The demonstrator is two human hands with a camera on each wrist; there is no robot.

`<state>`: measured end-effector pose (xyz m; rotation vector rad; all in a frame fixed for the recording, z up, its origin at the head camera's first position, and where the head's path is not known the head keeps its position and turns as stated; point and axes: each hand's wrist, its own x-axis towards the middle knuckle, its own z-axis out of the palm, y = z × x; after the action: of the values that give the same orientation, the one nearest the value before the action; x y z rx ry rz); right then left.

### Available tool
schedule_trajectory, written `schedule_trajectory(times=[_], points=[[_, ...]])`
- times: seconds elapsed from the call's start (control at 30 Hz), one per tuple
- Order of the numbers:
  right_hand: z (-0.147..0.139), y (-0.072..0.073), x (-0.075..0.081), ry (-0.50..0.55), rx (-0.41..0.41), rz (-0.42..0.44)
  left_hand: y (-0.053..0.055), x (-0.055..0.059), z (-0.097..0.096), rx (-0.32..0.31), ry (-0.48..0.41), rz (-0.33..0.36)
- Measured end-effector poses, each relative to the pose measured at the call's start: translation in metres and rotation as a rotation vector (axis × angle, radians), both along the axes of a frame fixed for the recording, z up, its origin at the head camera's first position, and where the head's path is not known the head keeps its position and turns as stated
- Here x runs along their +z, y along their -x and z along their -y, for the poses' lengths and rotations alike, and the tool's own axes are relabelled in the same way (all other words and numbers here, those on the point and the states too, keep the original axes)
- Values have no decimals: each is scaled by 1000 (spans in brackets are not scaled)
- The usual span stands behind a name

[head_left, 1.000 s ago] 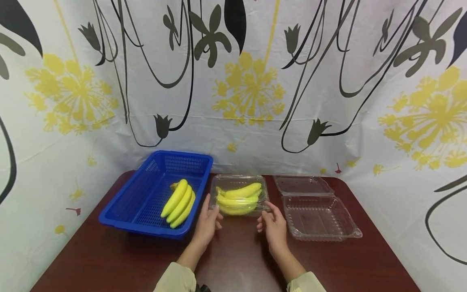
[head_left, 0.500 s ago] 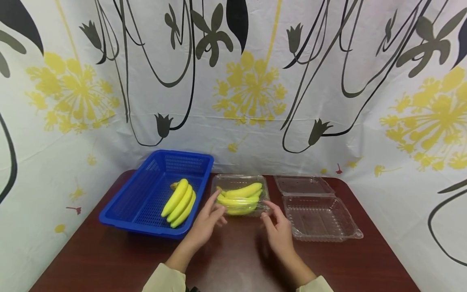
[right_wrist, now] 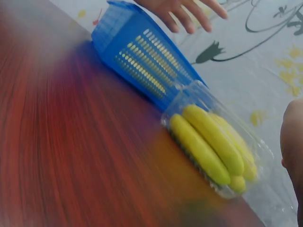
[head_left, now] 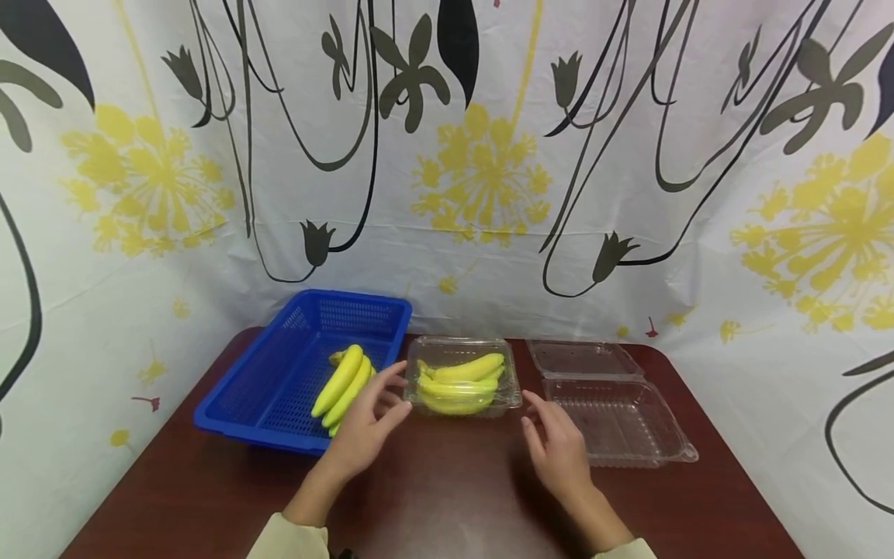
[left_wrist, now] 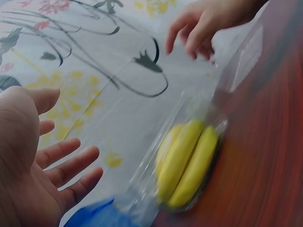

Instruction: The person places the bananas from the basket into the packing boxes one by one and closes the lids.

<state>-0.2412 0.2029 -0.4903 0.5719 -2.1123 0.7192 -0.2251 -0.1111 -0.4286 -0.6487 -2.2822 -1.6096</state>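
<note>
In the middle of the head view, a clear plastic clamshell box [head_left: 461, 343] with its lid down holds a bunch of bananas [head_left: 457, 392]. My left hand [head_left: 359, 431] is raised with spread fingers at the box's left, overlapping the basket's front corner in the head view. To the right of the box hovers my right hand [head_left: 562, 454], fingers loosely bent and holding nothing. The left wrist view catches the spread left palm [left_wrist: 28, 161] beside the box, with the right hand [left_wrist: 213, 26] beyond it. In the right wrist view the bananas [right_wrist: 208, 144] show through the plastic.
A blue perforated basket [head_left: 268, 380] stands at the left with another banana bunch [head_left: 342, 384] in it, partly behind my left hand. At the right lies a second clamshell box [head_left: 621, 423], its lid folded back. A patterned cloth [head_left: 447, 194] hangs behind the dark red table [head_left: 454, 497].
Both hands have drawn away from the box's sides, the left one toward the basket and the right one toward the right and nearer me. The box has stayed in place.
</note>
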Motion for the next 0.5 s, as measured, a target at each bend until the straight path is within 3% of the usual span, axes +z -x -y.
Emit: schedule_trajectory(times=[0.27,0.5], points=[[-29,0,-8,26,-38,-48,10,1,29,150,69,-46],[-56,-1,-9,18,-83,-34,20,-1,52,213,188,-30]])
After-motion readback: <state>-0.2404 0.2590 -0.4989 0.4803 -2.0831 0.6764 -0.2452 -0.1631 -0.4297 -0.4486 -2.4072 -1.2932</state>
